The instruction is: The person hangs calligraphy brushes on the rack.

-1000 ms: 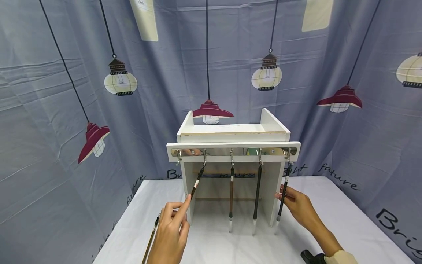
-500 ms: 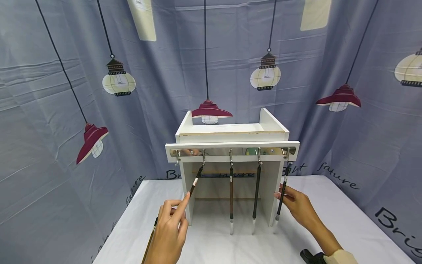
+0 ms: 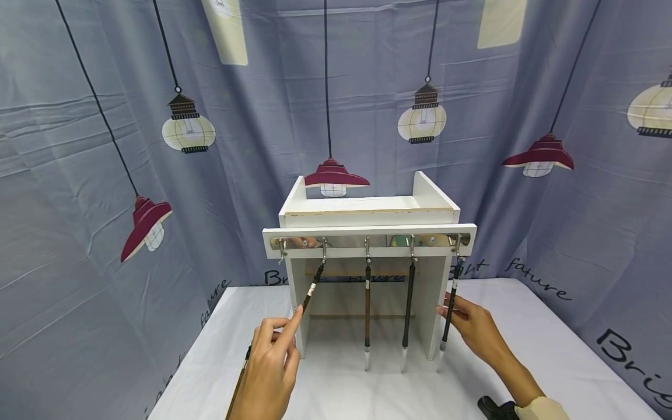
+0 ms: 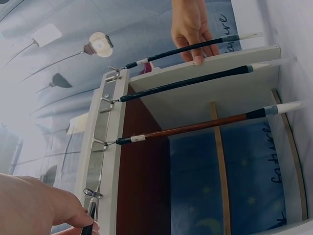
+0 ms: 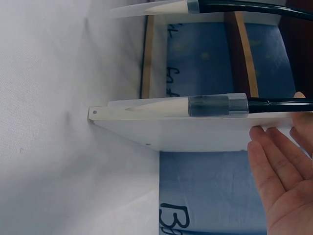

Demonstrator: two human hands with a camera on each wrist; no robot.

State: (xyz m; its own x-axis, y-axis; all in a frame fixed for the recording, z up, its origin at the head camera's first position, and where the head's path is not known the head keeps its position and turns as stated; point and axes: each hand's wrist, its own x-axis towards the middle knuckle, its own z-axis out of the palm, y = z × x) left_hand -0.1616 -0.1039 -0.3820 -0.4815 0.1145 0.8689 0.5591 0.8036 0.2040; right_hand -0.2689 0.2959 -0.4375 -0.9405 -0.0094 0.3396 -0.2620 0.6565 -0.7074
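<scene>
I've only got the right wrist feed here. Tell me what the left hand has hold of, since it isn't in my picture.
Observer: In the head view, the left hand pinches a dark brush that slants up to the second hook from the left.

Operator: Good. Now give me the top end of the black brush by my right hand; my picture cuts it off.

Observer: That black brush hangs from the rightmost hook.

A lamp-printed blue-grey curtain surrounds the white-covered table.
</scene>
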